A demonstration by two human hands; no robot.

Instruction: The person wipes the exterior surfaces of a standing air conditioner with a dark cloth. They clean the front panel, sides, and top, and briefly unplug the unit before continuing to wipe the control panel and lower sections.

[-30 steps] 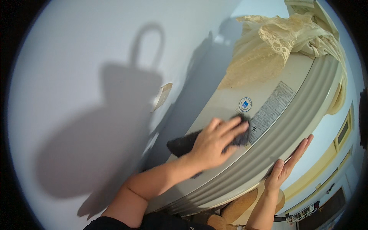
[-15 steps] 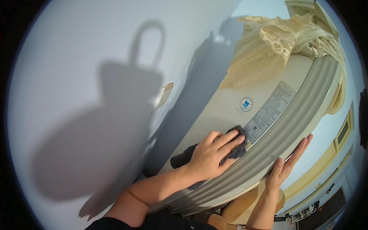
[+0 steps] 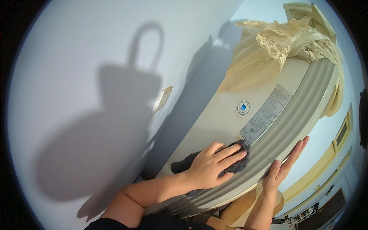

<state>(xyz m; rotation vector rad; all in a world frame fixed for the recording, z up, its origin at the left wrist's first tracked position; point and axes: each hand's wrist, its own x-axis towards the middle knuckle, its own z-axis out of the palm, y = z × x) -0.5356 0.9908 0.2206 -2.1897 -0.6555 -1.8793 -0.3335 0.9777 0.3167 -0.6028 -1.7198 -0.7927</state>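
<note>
On the appliance, just near of the label, we grip a dark cloth between left hand's thumb and parted fingers, our right hand open along the right edge.

A smooth, pale blue-white wall filled the side from seven to twelve o'clock, and on it lay a large grey shadow with a loop at its top. Close to the centre, toward ten o'clock, a whitish wall plate was fixed. At one o'clock another pale wall was brightly lit. Near three o'clock there was a yellow frame around a dark pane. At four o'clock stood a dark brown door or opening, and at five o'clock brown, rounded furniture.
</note>
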